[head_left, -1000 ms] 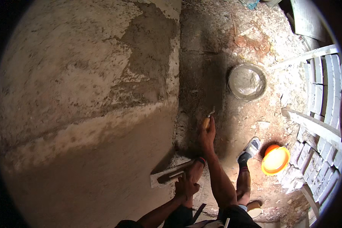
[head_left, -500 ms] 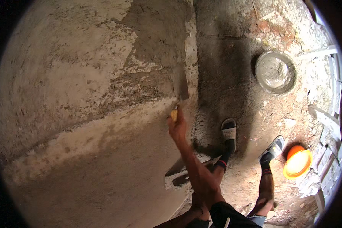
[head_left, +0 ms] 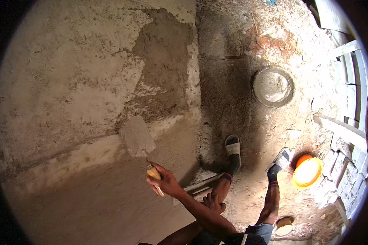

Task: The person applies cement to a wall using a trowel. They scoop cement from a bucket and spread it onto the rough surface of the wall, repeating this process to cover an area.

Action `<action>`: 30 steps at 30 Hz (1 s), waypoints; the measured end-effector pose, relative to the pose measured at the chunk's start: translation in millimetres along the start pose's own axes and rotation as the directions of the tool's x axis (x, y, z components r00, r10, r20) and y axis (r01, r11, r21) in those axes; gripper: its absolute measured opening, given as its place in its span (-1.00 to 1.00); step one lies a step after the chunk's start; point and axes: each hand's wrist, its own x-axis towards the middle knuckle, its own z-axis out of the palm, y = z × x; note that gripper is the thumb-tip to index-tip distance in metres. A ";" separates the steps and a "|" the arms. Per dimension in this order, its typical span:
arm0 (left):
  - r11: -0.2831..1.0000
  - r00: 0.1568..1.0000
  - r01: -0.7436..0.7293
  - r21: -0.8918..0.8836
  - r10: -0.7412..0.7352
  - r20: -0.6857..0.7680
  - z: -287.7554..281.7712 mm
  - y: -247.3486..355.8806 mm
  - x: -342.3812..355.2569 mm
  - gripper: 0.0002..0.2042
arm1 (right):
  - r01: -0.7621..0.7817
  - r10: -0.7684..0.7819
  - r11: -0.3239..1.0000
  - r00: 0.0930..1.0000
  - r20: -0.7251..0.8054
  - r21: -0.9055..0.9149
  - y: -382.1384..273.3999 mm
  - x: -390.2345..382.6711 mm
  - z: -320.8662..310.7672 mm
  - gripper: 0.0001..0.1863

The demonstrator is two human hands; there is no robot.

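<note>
My right hand (head_left: pixel 167 181) is closed around the yellowish handle of a trowel (head_left: pixel 138 135). The trowel's broad grey blade lies against or just over the wall (head_left: pixel 69 81), across a pale ledge-like band. Up and to the right of the blade, a patch of darker, damp-looking mortar (head_left: pixel 163 61) covers part of the wall near its corner. My left hand (head_left: pixel 212 204) rests on my lower leg with its fingers apart, behind the right forearm; it holds no tool.
A round tub of grey wet mix (head_left: pixel 274 87) stands on the rough floor to the right. Close to my right foot sits an orange basin (head_left: pixel 307 172). A yellowish container (head_left: pixel 285 226) is at the lower right. Pale boards (head_left: pixel 343 130) line the right edge.
The trowel has moved left and down from the wall's corner, and its blade now shows its broad face. My left hand has come into clearer sight, while the whole view has shifted slightly.
</note>
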 end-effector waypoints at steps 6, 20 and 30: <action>0.997 0.997 -0.076 -0.011 0.076 -0.001 -18.9 -9.8 3.8 -0.37 | 0.267 -0.106 0.912 0.886 -0.451 0.312 -62.7 -113.1 -48.7 -0.52; 0.992 0.996 -0.088 -0.089 0.087 -0.015 7.2 -30.1 6.2 -0.33 | -0.061 -0.821 0.142 0.550 -0.152 -0.988 102.8 2.1 -28.0 -0.51; 0.995 0.995 -0.099 -0.018 0.098 -0.016 7.8 -27.5 15.1 -0.39 | -0.100 -0.787 0.463 0.411 -0.460 -0.881 -60.9 -105.1 -259.7 -0.40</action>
